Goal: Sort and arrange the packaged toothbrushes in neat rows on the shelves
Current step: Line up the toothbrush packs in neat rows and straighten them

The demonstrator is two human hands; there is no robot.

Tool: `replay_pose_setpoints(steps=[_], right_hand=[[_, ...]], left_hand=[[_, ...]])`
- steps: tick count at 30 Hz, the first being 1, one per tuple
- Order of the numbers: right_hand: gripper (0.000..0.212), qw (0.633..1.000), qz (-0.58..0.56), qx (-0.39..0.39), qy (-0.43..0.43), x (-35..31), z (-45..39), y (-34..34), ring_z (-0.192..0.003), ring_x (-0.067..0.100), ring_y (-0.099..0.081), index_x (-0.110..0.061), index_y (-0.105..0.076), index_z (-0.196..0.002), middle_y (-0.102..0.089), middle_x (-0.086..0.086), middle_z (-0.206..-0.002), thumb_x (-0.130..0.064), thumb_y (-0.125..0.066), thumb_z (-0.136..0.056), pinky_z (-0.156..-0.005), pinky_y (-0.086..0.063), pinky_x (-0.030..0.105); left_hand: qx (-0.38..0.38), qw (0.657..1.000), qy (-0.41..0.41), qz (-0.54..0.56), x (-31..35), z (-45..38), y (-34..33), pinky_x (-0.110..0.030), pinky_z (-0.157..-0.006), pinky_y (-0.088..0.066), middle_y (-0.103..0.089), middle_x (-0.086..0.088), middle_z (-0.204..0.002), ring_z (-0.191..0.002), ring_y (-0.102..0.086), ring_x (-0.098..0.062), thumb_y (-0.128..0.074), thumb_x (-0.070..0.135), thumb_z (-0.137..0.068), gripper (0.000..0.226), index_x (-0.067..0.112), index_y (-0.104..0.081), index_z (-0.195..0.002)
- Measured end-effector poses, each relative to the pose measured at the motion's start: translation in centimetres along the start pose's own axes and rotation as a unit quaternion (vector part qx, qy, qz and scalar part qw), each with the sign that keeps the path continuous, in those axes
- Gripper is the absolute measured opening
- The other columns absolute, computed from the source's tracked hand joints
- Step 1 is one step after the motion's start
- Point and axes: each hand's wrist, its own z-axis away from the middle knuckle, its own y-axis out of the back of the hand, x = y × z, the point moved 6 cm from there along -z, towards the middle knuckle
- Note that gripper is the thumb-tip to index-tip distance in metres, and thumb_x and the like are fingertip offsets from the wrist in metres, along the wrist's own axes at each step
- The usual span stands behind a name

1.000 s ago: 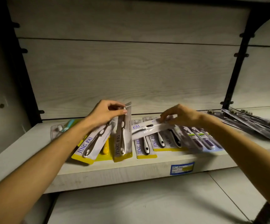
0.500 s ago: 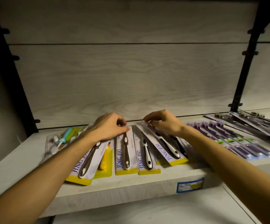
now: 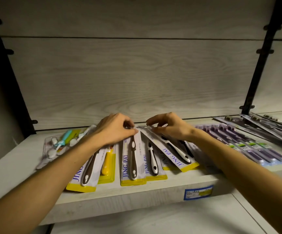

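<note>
Toothbrush packs lie flat in a row on the pale wooden shelf (image 3: 137,196), most with yellow bottom edges and "JING PAI" lettering. The left hand (image 3: 115,130) presses its curled fingers on the top of the brown-handled pack (image 3: 132,159). The right hand (image 3: 169,126) pinches the top of the tilted white-handled pack (image 3: 172,152), which lies over its neighbours; purple packs (image 3: 248,146) lie further right.
</note>
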Motion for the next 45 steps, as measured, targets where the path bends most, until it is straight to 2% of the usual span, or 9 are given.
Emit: replay_pose_setpoints(steps=[5,8,14,20,25,30,34,40,45], right_hand=[[0.036,0.999,-0.04,-0.006,-0.012,-0.4,-1.4,0.2,-0.075,0.007,-0.064,0.005,-0.067,-0.12,-0.072,0.02,-0.111,0.006,-0.072,-0.084,-0.072,-0.051,0.017],[0.04,1.0,-0.015,-0.018,-0.006,-0.7,-2.6,-0.2,-0.08,0.001,-0.065,0.004,-0.067,-0.121,-0.072,0.016,-0.111,0.003,-0.076,-0.082,-0.077,-0.051,0.015],[0.036,1.0,-0.016,0.008,0.014,-0.9,-3.8,-1.9,-0.088,0.009,-0.065,0.002,-0.07,-0.117,-0.074,0.012,-0.105,-0.003,-0.079,-0.082,-0.079,-0.051,0.014],[0.033,1.0,0.011,0.023,0.014,-1.4,-3.7,-2.4,-0.094,0.017,-0.07,-0.001,-0.073,-0.113,-0.075,0.011,-0.104,-0.007,-0.08,-0.081,-0.087,-0.055,0.029],[0.026,0.996,0.014,0.087,0.027,-2.2,-3.6,-2.3,-0.082,0.011,-0.069,-0.007,-0.075,-0.108,-0.075,0.005,-0.104,-0.016,-0.079,-0.083,-0.077,-0.057,0.023],[0.023,0.996,0.035,0.078,0.023,-1.8,-2.9,-2.8,-0.079,0.005,-0.066,-0.01,-0.077,-0.104,-0.076,0.002,-0.1,-0.02,-0.08,-0.083,-0.073,-0.052,0.02],[0.028,0.999,-0.002,0.037,0.02,-1.4,-2.5,-2.7,-0.09,0.011,-0.069,-0.006,-0.074,-0.111,-0.075,0.005,-0.105,-0.014,-0.078,-0.084,-0.078,-0.051,0.013],[0.047,1.0,-0.004,-0.012,-0.02,-0.5,-1.3,-0.9,-0.123,0.019,-0.059,-0.007,-0.058,-0.135,-0.062,0.008,-0.134,-0.019,-0.071,-0.091,-0.104,-0.045,0.028],[0.044,0.993,0.112,-0.009,-0.042,1.1,0.9,1.1,-0.123,0.02,-0.059,-0.009,-0.061,-0.134,-0.062,0.006,-0.135,-0.025,-0.067,-0.094,-0.103,-0.045,0.032]], left_hand=[[0.008,1.0,0.015,0.012,-0.5,-0.3,0.7,-0.028,-0.077,-0.054,-0.073,0.018,-0.094,-0.087,-0.066,-0.001,-0.075,0.054,-0.08,0.027,0.033,-0.076,-0.097],[0.008,0.999,0.034,0.029,-1.4,-0.5,1.0,-0.023,-0.069,-0.049,-0.073,0.019,-0.091,-0.084,-0.065,0.001,-0.077,0.054,-0.079,0.026,0.034,-0.075,-0.096],[-0.015,0.999,0.033,0.036,-2.2,-0.8,0.8,-0.037,-0.082,-0.057,-0.073,0.019,-0.088,-0.084,-0.067,-0.002,-0.075,0.055,-0.079,0.025,0.034,-0.077,-0.093],[-0.027,0.998,0.031,0.057,-2.2,-0.9,0.9,-0.04,-0.085,-0.057,-0.074,0.017,-0.089,-0.086,-0.068,-0.003,-0.076,0.053,-0.079,0.025,0.033,-0.077,-0.094],[-0.045,0.996,0.027,0.077,-2.5,-0.8,1.2,-0.044,-0.088,-0.055,-0.074,0.015,-0.089,-0.087,-0.068,-0.005,-0.075,0.05,-0.082,0.02,0.034,-0.076,-0.093],[-0.053,0.995,0.025,0.081,-2.8,-0.8,1.1,-0.041,-0.089,-0.055,-0.074,0.015,-0.091,-0.088,-0.068,-0.004,-0.076,0.047,-0.083,0.018,0.034,-0.075,-0.095],[-0.059,0.998,0.008,0.001,-1.9,-0.4,-0.3,-0.032,-0.075,-0.055,-0.072,0.017,-0.083,-0.079,-0.065,0.001,-0.073,0.057,-0.081,0.028,0.033,-0.076,-0.096],[-0.044,0.999,0.007,-0.001,-2.0,-0.4,0.4,-0.03,-0.077,-0.056,-0.072,0.022,-0.088,-0.082,-0.064,0.006,-0.071,0.06,-0.081,0.031,0.035,-0.075,-0.098],[-0.054,0.997,-0.037,-0.051,-1.0,-0.2,-0.4,-0.034,-0.092,-0.052,-0.065,0.007,-0.128,-0.108,-0.063,-0.009,-0.067,0.051,-0.089,0.047,0.028,-0.063,-0.13]])
